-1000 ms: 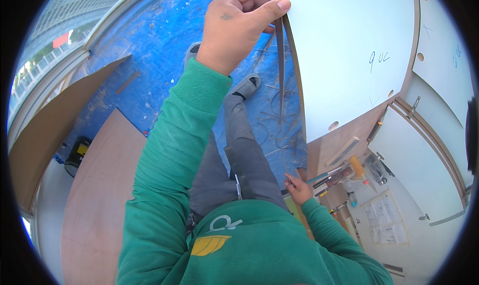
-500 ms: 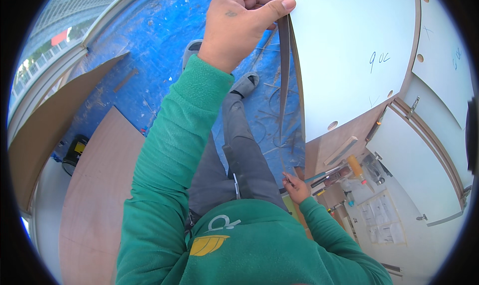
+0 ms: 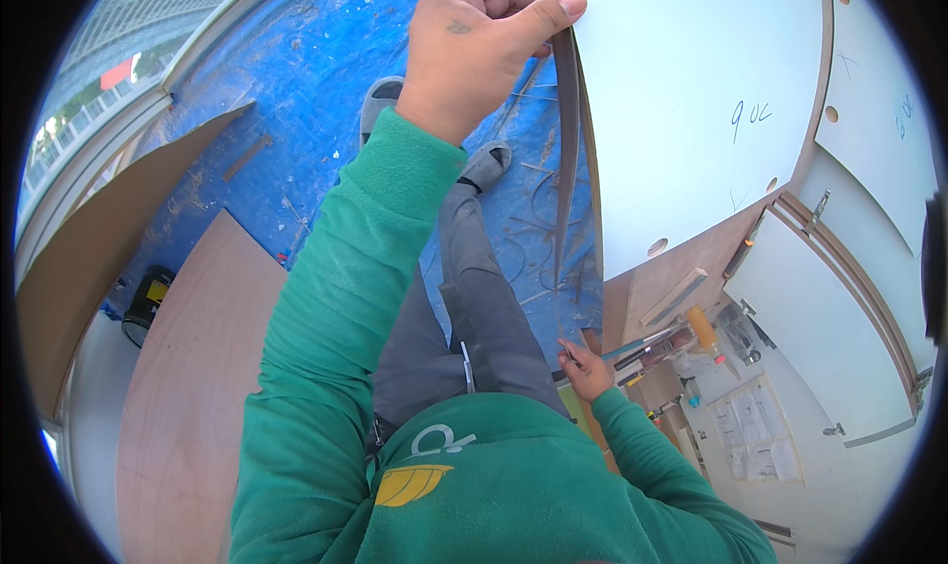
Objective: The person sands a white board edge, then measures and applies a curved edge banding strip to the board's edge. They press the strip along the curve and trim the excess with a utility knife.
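Note:
High in the head view, my left hand (image 3: 464, 65) is closed on a dark brown edging strip (image 3: 566, 139) at the left edge of a white panel (image 3: 691, 169) with round holes and handwriting. The narrow strip hangs down that edge and thins toward my right hand (image 3: 585, 371). Low down beside my right thigh, that hand is pinched on something thin, seemingly the strip's lower end, though this is too small to be sure. My sandalled feet stand on a blue plastic sheet (image 3: 276, 60).
On the left are a curved pinkish plywood sheet (image 3: 188, 396), a brown board (image 3: 99, 248), a black-and-yellow tool (image 3: 148, 307) and a window frame. At right are more white panels (image 3: 820, 307) with hinges, a yellow mallet (image 3: 705, 329), several hand tools and taped papers (image 3: 753, 431).
Over the last second my left hand has shifted slightly right along with the strip, and my right hand has moved slightly up and left. The last half second shows almost no movement.

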Demonstrator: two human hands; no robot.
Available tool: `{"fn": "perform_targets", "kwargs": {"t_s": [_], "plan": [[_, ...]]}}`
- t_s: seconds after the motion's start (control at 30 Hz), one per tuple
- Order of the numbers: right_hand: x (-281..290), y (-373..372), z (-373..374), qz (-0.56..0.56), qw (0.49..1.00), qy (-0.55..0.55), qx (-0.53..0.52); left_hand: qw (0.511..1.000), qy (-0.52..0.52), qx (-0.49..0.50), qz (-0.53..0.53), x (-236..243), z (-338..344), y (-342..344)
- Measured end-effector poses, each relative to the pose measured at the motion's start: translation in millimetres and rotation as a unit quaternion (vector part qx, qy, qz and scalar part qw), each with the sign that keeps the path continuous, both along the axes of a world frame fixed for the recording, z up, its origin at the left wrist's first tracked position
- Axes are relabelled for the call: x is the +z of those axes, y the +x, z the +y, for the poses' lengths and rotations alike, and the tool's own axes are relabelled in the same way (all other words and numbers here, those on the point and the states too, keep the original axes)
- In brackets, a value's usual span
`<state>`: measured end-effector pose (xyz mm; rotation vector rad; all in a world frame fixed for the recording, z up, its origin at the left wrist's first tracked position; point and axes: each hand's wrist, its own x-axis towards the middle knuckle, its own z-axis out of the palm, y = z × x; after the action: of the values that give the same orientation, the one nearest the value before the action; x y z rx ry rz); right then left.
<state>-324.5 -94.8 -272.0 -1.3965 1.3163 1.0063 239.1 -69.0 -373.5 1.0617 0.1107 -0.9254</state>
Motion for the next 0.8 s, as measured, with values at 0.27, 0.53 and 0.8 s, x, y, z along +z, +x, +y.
{"fn": "perform_targets", "kwargs": {"t_s": [0.27,0.53,0.8], "plan": [[5,13,-1,0.006,1.0,0.001,-0.005,0.998,-0.016,-0.03,-0.047,-1,1,6],[6,10,-2,0.006,1.0,-0.005,-0.015,0.974,-0.014,0.08,-0.21,-47,-2,46],[5,11,-3,0.019,1.0,0.006,-0.006,0.973,-0.047,0.007,-0.226,-51,-1,65]]}}
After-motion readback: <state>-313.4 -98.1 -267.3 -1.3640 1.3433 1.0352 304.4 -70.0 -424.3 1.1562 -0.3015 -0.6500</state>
